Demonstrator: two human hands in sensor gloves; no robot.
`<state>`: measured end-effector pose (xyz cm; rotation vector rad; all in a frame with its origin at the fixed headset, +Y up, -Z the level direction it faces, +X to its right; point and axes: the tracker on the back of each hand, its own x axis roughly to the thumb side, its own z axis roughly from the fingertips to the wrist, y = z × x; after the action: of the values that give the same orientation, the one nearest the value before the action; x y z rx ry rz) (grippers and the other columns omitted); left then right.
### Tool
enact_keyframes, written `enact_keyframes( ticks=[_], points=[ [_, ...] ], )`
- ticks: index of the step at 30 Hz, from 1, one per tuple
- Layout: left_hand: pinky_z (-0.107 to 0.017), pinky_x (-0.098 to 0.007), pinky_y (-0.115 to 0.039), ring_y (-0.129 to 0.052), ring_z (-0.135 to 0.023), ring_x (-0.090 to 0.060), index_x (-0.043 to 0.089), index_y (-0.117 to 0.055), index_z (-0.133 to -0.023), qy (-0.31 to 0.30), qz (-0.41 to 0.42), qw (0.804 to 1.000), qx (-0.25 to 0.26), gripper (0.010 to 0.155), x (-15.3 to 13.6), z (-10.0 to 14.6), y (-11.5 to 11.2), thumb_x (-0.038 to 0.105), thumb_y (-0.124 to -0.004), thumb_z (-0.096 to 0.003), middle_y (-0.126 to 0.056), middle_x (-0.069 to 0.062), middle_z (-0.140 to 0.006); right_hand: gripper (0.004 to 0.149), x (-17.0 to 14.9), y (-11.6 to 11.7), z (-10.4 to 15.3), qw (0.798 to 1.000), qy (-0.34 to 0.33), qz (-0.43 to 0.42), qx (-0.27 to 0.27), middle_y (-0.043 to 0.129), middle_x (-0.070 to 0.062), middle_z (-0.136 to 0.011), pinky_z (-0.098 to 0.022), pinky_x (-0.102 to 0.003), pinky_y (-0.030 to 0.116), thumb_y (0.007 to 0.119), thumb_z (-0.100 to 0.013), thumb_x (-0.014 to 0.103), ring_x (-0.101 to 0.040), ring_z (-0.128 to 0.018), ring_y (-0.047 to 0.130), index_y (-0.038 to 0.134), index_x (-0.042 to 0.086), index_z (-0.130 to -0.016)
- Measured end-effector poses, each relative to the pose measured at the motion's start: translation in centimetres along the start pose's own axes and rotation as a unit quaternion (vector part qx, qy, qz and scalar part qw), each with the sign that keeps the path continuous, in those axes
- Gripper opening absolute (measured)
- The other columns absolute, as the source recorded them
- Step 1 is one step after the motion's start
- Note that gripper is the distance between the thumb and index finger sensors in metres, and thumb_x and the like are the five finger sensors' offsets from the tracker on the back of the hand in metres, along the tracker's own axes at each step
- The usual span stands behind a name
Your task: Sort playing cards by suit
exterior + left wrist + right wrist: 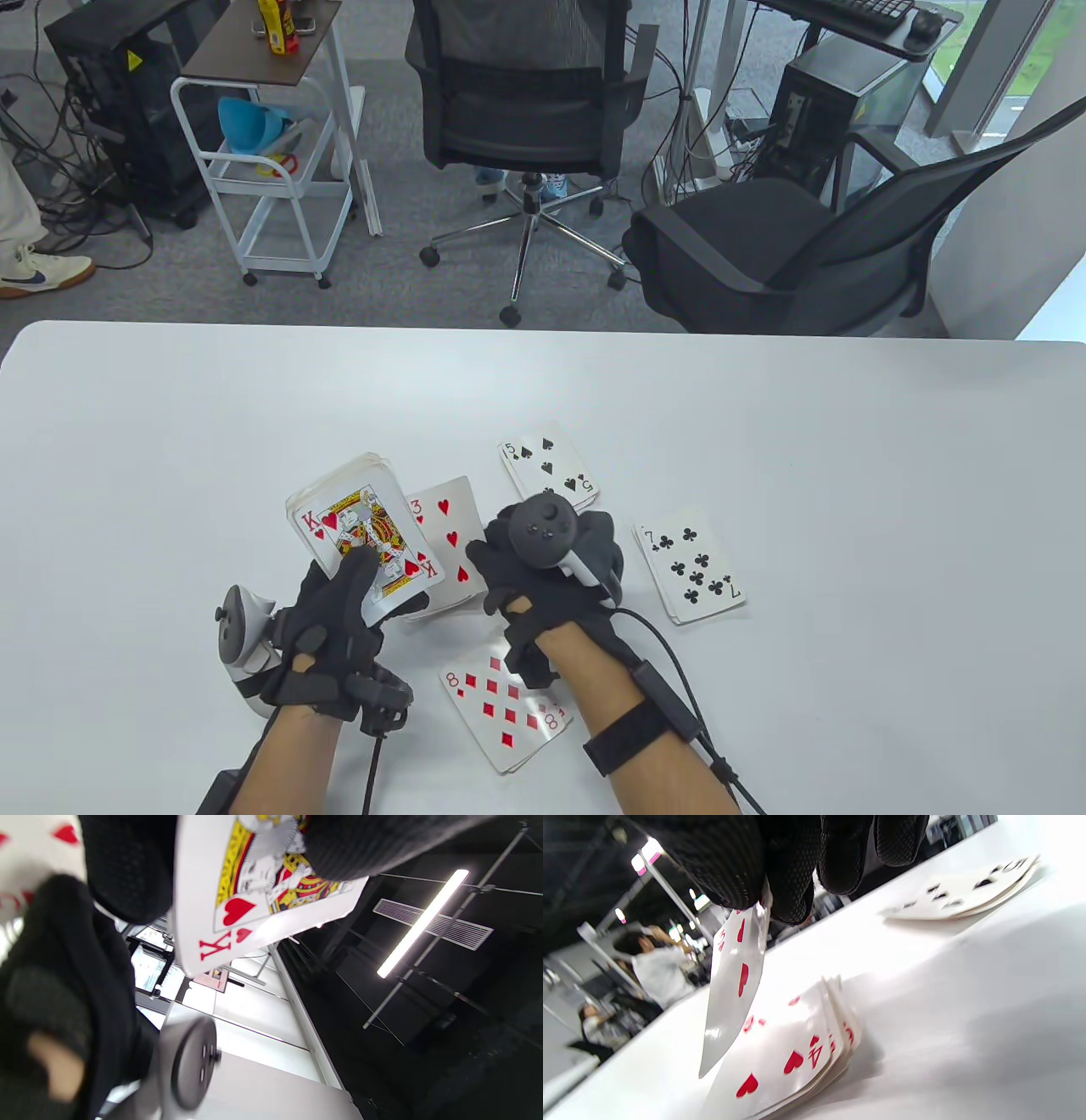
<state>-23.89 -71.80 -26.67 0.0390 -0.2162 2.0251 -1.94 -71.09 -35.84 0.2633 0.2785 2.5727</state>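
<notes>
Nearest, diamonds pile (pixel 506 710). Beyond it, left hand (pixel 327 637) grips the deck (pixel 365 526), king of hearts up. Right hand (pixel 543 552) pinches the three of hearts (pixel 734 984), tilted, directly above the hearts pile (pixel 797 1052) at its left. Farther on the counter (pixel 848 467): clubs (pixel 691 564), spades (pixel 547 463).

I am working in an office or lab workspace. Beyond the white table (pixel 764 407) stand two black mesh office chairs (pixel 530 110) on grey carpet. Desktop computer towers (pixel 827 106) sit on the floor amid tangled cables. A desk at upper right carries a keyboard (pixel 857 10) and mouse. A white wheeled trolley (pixel 271 161) holds supplies. The left wrist view shows a ceiling strip light (pixel 424 923) and a vent.
</notes>
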Motion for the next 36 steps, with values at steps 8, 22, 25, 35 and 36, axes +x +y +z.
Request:
enact_keyframes(
  ticks=[8, 22, 25, 35, 36],
  points=[
    [-0.047, -0.041, -0.094, -0.095, -0.083, -0.029, 0.023, -0.061, -0.104, -0.006, -0.001, 1.0, -0.003, 0.058, 0.4, 0.1, -0.1, 0.049, -0.078, -0.0547, -0.081, -0.002, -0.099, 0.039, 3.0, 5.1, -3.7, 0.982, 0.059, 0.172, 0.053, 0.059, -0.02, -0.104, -0.069, -0.075, 0.029, 0.088, -0.054, 0.039, -0.051, -0.103, 0.042, 0.085, 0.009, -0.079],
    [-0.047, -0.041, -0.094, -0.095, -0.083, -0.029, 0.023, -0.06, -0.104, 0.006, -0.013, 1.0, -0.01, 0.058, -0.1, 0.1, -0.8, 0.049, -0.078, -0.0549, -0.081, -0.002, -0.099, 0.043, -2.4, -0.6, 2.9, 0.997, -0.028, 0.0, -0.069, 0.06, -0.019, -0.104, -0.068, -0.075, 0.031, 0.082, -0.054, 0.049, -0.052, -0.102, 0.044, 0.082, 0.013, -0.076],
    [-0.047, -0.041, -0.094, -0.095, -0.083, -0.029, 0.023, -0.06, -0.104, 0.018, -0.025, 0.999, -0.017, 0.058, -0.8, 0.1, -1.3, 0.048, -0.078, -0.0549, -0.081, -0.003, -0.099, 0.044, -4.3, -1.6, 4.8, 0.988, -0.053, -0.094, -0.107, 0.061, -0.02, -0.104, -0.068, -0.075, 0.032, 0.079, -0.055, 0.049, -0.052, -0.101, 0.045, 0.083, 0.012, -0.077],
    [-0.047, -0.042, -0.094, -0.095, -0.083, -0.03, 0.023, -0.06, -0.104, 0.07, -0.079, 0.994, -0.035, 0.057, -2.8, 0.2, -1.8, 0.046, -0.079, -0.0549, -0.08, -0.003, -0.1, 0.047, -4.7, -2.7, 7.8, 0.941, -0.153, -0.21, -0.216, 0.067, -0.016, -0.101, -0.069, -0.073, 0.04, 0.076, -0.053, 0.053, -0.049, -0.1, 0.053, 0.082, 0.014, -0.078],
    [-0.048, -0.042, -0.094, -0.095, -0.083, -0.03, 0.023, -0.06, -0.104, 0.074, -0.081, 0.993, -0.036, 0.057, -2.9, 0.2, -1.8, 0.046, -0.079, -0.055, -0.08, -0.003, -0.1, 0.049, -4.4, -2.6, 8.0, 0.939, -0.163, -0.205, -0.221, 0.067, -0.015, -0.101, -0.069, -0.073, 0.04, 0.075, -0.053, 0.054, -0.049, -0.1, 0.053, 0.081, 0.014, -0.079]
  ],
)
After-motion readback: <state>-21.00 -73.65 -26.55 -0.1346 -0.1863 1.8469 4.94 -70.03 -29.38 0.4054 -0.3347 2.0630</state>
